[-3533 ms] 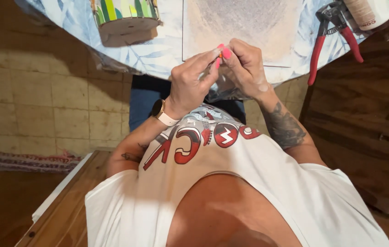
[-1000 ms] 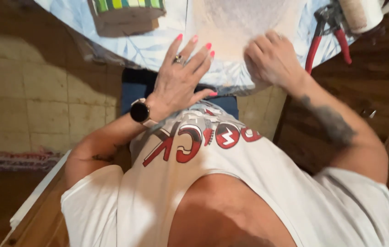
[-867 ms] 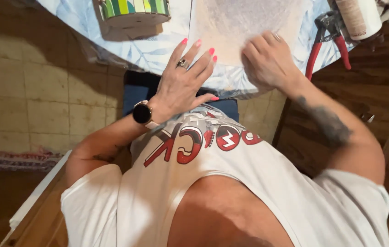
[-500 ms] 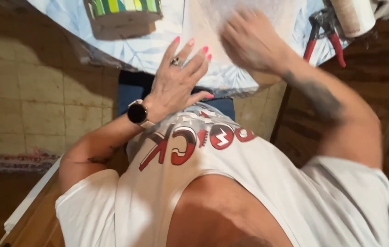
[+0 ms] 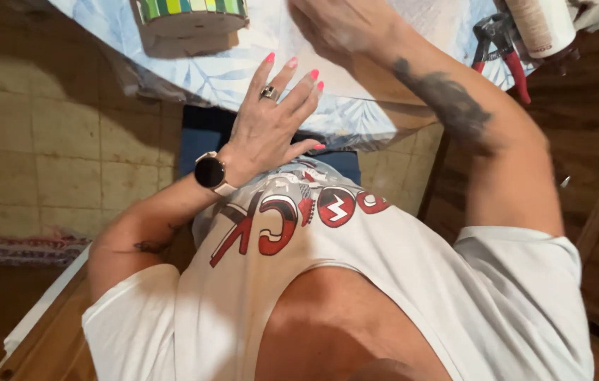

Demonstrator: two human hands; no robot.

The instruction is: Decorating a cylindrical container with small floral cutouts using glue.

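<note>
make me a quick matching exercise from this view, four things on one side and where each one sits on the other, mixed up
Things:
1. left hand
2. right hand
3. red-handled pliers
4. green striped container

Places:
A. top left of the table, beyond the spread fingers
B. flat near the table's front edge, fingers spread, ring and wristwatch on it
C. far right of the table, beside a white roll
D. farther in on the pale sheet, blurred

Pairs: 1-B, 2-D, 3-C, 4-A
</note>
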